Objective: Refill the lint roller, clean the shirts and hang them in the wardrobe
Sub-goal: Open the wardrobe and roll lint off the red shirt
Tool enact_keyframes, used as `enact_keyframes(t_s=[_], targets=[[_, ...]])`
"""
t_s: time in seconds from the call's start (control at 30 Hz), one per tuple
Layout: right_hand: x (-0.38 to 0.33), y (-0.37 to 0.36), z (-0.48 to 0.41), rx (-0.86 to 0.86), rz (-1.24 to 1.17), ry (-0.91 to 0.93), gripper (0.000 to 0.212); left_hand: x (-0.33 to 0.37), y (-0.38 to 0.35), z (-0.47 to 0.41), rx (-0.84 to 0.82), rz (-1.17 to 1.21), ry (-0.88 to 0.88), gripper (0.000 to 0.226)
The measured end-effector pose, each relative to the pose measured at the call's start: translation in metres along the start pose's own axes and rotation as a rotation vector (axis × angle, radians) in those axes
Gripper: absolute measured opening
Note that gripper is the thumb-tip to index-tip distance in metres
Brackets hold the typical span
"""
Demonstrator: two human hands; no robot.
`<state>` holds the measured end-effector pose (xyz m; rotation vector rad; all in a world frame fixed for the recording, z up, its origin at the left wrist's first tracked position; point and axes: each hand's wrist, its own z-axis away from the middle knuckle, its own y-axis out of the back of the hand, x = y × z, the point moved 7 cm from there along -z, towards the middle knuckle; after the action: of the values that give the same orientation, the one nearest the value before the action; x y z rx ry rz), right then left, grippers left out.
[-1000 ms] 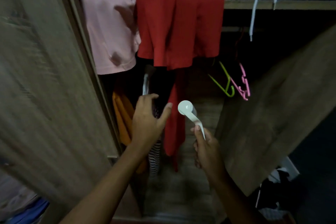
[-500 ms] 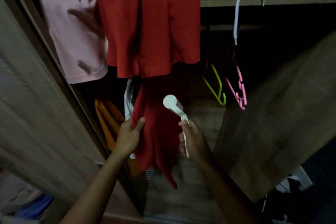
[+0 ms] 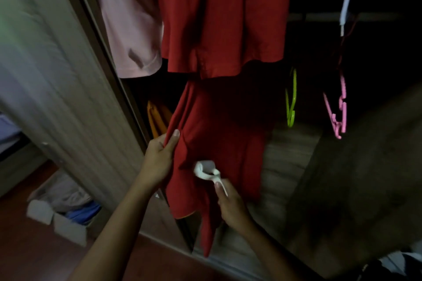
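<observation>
A long red shirt [image 3: 219, 134] hangs inside the open wardrobe. My left hand [image 3: 159, 157] pinches its left edge and holds the cloth taut. My right hand [image 3: 230, 205] grips the handle of a white lint roller [image 3: 206, 171], whose head lies against the lower part of the red shirt. Above hangs another red garment [image 3: 223, 13], and a pink shirt [image 3: 130, 20] is to its left. The roller is blurred by motion.
The wardrobe door [image 3: 45, 75] stands at my left. A green hanger [image 3: 291, 100] and a pink hanger [image 3: 338, 109] hang at the right. An orange garment [image 3: 156, 118] shows behind the red shirt. A white bin [image 3: 57, 223] with clothes sits on the floor.
The roller has come down from beside the shirt onto its lower front. My left hand took the red shirt's edge and pulled it out. The view moved closer and lower.
</observation>
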<state>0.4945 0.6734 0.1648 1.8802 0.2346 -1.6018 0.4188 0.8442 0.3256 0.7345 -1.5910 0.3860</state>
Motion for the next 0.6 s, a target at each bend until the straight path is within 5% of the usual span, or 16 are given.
enact_keyframes(t_s=[0.27,0.43,0.6], targets=[[-0.097,0.088,-0.083,0.319,-0.116,0.185,0.026,0.003,0.006,-0.001,0.000,-0.033,0.035,0.036],[-0.096,0.088,-0.100,0.266,-0.117,0.201,0.023,0.012,0.006,0.001,0.015,-0.003,0.044,0.034],[0.017,0.001,-0.043,0.037,-0.021,0.068,0.023,0.012,0.015,0.003,0.048,0.033,0.045,0.039]])
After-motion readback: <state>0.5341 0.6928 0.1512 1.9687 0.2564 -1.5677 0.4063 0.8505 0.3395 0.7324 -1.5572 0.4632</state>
